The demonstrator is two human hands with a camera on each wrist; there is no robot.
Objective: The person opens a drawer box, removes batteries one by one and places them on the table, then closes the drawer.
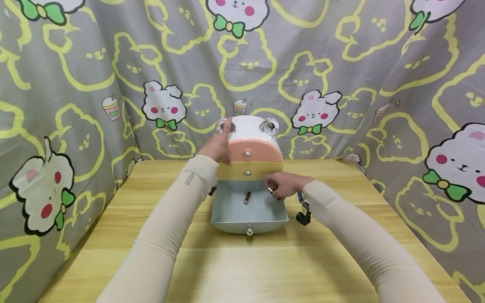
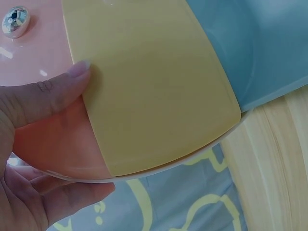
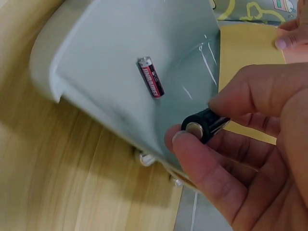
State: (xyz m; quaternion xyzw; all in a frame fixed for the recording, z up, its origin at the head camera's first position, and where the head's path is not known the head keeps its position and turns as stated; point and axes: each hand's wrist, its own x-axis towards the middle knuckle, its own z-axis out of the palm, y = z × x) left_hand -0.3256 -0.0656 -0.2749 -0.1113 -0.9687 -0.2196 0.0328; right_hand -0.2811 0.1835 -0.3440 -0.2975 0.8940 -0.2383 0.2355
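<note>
A small drawer cabinet has a white top (image 1: 248, 126) with clear ear-shaped loops, a pink drawer (image 1: 236, 151) and a yellow drawer (image 1: 231, 170), both pushed in. Its grey-blue bottom drawer (image 1: 227, 210) is pulled out. My left hand (image 1: 217, 145) grips the cabinet's side, its thumb (image 2: 53, 94) across the pink front and fingers behind the edge. Over the right side of the open drawer, my right hand (image 1: 286, 185) pinches a dark battery (image 3: 204, 125) between thumb and fingertips, flat end showing. A red-and-black battery (image 3: 151, 79) lies on the drawer floor.
The cabinet stands on a wood-grain table (image 1: 242, 269). A patterned grey curtain (image 1: 265, 63) hangs behind and along both sides. A small black device (image 1: 303, 215) shows beneath the right wrist. Round silver knobs (image 1: 249, 231) stick out from the drawer fronts.
</note>
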